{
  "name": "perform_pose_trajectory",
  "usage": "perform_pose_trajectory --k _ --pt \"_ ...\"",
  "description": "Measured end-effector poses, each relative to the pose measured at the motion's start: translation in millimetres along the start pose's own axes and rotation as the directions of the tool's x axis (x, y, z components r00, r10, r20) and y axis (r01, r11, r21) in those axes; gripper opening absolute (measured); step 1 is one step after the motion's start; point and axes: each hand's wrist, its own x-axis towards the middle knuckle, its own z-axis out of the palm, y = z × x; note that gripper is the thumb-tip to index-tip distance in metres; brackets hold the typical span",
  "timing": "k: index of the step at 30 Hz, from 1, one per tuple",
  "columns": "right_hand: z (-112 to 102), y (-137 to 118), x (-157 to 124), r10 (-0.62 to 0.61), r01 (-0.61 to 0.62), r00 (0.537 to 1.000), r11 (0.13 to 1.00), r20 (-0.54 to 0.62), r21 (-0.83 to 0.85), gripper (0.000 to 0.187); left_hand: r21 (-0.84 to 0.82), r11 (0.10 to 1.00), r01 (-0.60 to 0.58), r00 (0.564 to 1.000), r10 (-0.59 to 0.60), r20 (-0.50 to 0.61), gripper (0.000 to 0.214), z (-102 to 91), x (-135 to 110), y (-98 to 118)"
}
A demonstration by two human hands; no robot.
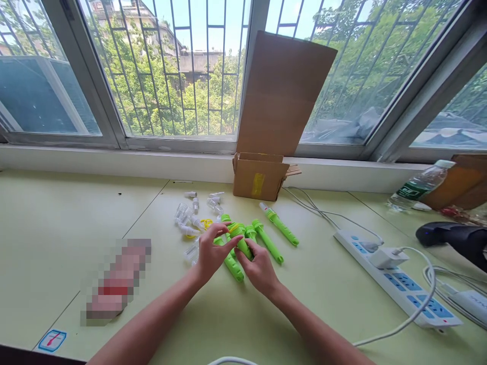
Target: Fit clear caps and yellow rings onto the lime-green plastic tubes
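Between my hands tilts a bright-green plastic tube with a ridged neck [243,246]; my right hand [261,266] grips it, my left [212,248] pinches a thin yellow piece [234,228] at its mouth. Beyond them, a brown cardboard box [245,181] hides its contents.

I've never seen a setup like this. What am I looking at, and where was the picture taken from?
There is no machine here: these are a person's own bare hands. The single picture comes from a camera worn on that person's head, looking forward and down.

The right hand holds a green tube. The left hand has its fingers at the tube's upper end, where some yellow shows; its exact grip is hard to tell.

Around them on the table lie other green tubes, clear plastic pieces and yellow rings. Behind stands a cardboard box; to the right are a power strip and a bottle.
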Motion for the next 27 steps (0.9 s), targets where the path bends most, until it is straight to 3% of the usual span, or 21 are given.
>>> perform_pose_trajectory --k 7,16,27 --pt "0.9 2.4 0.9 0.014 -0.015 1.0 0.992 0.007 0.128 0.028 -0.003 1.0 -0.028 0.998 0.028 0.047 0.027 -4.1 3.1 3.7" --pt "2.3 -1.5 -0.2 0.194 -0.239 0.968 0.899 0.157 0.367 0.036 -0.051 0.999 0.012 0.997 -0.008 0.072 0.028 -2.4 4.1 0.9" --pt "-1.4 -6.2 -1.3 0.171 -0.265 0.955 0.863 0.244 0.431 0.035 -0.11 0.991 0.082 0.994 -0.074 0.08 0.028 -2.1 5.9 5.6"
